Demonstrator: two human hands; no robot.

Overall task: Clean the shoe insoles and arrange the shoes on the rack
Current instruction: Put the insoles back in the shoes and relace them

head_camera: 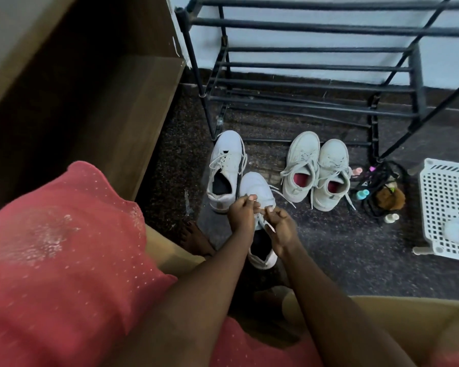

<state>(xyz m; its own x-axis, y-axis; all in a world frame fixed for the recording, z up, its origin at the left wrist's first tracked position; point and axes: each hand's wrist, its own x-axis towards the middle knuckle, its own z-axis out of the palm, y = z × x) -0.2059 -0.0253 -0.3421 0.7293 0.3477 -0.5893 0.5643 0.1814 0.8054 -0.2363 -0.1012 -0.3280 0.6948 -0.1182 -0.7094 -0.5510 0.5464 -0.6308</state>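
A white sneaker (257, 189) with a dark insole lies on the floor right in front of me. My left hand (243, 213) and my right hand (280, 225) are over its tongue, each pinching one of its laces. Its partner (227, 165) stands just beyond on the left, laces loose, dark insole showing. A second pair of white sneakers with red insoles (317, 169) stands side by side to the right. The black metal shoe rack (302, 86) rises behind the shoes, its bars bare.
A brown wooden cabinet (133, 115) stands at the left. A white plastic lattice basket (448, 207) sits at the right edge. Small bottles and a dark tangle of items (376, 197) lie between the basket and the red-insoled pair. My bare foot (195, 241) rests left of the sneaker.
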